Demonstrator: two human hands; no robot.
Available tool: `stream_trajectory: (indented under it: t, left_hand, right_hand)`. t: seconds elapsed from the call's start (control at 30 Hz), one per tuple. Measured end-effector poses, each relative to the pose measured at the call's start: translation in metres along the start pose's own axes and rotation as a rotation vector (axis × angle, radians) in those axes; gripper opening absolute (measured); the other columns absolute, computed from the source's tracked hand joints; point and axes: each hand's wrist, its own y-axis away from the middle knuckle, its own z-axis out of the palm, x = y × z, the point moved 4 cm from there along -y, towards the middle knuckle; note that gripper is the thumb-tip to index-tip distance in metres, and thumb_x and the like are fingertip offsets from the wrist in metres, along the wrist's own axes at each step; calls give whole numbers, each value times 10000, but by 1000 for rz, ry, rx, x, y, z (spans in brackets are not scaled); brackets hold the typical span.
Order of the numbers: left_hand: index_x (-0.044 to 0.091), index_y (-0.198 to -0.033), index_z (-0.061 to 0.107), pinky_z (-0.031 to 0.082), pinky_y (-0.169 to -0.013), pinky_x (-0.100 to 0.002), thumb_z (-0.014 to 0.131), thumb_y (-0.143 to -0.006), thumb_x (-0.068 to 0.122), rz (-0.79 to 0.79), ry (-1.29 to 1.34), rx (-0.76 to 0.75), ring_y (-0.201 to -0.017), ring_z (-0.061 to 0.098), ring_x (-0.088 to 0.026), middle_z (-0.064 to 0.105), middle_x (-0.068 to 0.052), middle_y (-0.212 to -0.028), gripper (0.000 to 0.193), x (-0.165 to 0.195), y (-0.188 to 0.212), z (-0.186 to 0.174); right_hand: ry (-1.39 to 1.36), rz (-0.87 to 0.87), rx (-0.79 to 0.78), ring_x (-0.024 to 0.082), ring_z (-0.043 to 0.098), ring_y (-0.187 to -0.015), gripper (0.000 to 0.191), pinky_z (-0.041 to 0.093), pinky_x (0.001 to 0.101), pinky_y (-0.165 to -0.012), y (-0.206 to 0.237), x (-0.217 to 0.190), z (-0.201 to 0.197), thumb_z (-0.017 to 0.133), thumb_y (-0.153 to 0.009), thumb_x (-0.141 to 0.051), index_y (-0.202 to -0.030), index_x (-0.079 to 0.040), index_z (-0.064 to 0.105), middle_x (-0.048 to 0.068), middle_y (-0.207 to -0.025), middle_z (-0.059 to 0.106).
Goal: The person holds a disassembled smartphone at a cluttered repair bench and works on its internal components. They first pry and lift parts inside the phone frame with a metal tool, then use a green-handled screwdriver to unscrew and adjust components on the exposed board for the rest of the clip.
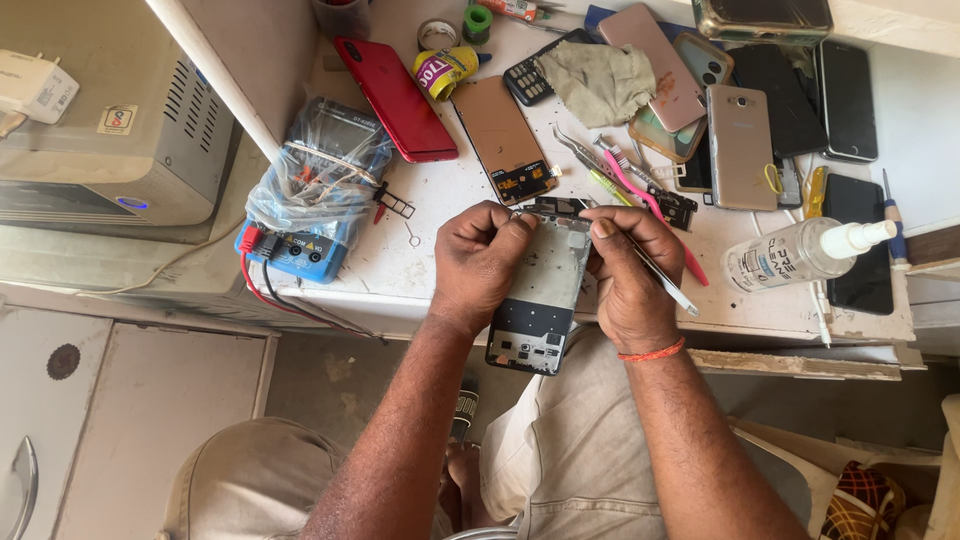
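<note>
Pinching the phone frame (545,290) by its far edges over the table's (400,270) near rim, our left hand (478,262) and right hand (628,275), which also grips tweezers (662,278), support a light, thin, bendable part.

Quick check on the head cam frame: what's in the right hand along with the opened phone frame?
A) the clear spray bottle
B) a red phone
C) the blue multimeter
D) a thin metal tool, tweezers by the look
D: the right hand pinches a thin metal tool against the opened phone frame, which the left hand also holds; bottle, red phone and multimeter lie untouched on the bench.
</note>
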Motion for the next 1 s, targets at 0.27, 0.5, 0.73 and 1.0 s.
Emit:
stream_trajectory:
  t: [0.27,0.5,0.73,1.0]
  left_hand:
    - [79,-724,610,399,-514,-215,712,-972,136,-19,-3,11,-596,452,-12,566,81,-667,274,0,0,-1]
    - [68,-762,645,424,-517,-212,701,-974,162,-42,30,20,-595,478,-15,594,69,-678,239,0,-1,-1]
    - [63,-762,638,421,-527,-210,708,-983,141,-15,54,21,-612,476,-13,595,68,-696,245,-3,-1,-1]
    - [59,-803,674,446,-568,-206,703,-991,169,1,79,46,-639,496,-17,620,66,-724,220,-5,-3,-3]
  right_hand:
    - [-19,15,-15,135,678,-953,132,595,311,-890,-1,1,3,648,-1046,-17,-1153,49,686,92,-1060,711]
    - [-77,62,-7,182,720,-938,180,617,352,-840,-1,-1,5,622,-1030,-70,-1157,39,688,119,-1072,730]
    - [45,5,-21,124,668,-1002,190,565,287,-952,0,1,3,682,-1017,-8,-1198,48,690,87,-1101,714]
    - [135,-1,-89,89,647,-1035,342,539,246,-978,0,-2,9,679,-938,36,-1279,38,662,64,-1145,705]
